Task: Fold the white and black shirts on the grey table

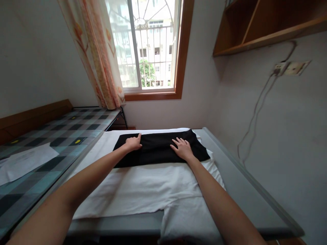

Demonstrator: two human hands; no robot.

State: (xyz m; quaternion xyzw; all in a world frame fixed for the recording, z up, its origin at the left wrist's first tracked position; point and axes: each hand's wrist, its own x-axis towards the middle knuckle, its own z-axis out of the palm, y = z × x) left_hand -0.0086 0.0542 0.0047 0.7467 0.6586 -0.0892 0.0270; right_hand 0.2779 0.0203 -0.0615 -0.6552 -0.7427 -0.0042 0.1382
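A black cloth (155, 154), laid out as a long folded strip, lies across a white shirt (143, 183) on a grey table (242, 190). My left hand (134, 143) touches the left part of the black cloth, its index finger stretched toward the far edge and the other fingers curled. Spread flat, the fingers of my right hand (182, 147) rest on the cloth's right part. Neither hand grips anything visible. One sleeve of the white shirt hangs over the table's near edge.
On the left stands a bed (51, 132) with a checked mattress and white papers (28, 161). A curtain (102, 61) hangs beside the window at the back. A wooden shelf (270, 34) and a socket with cables (281, 68) are on the right wall.
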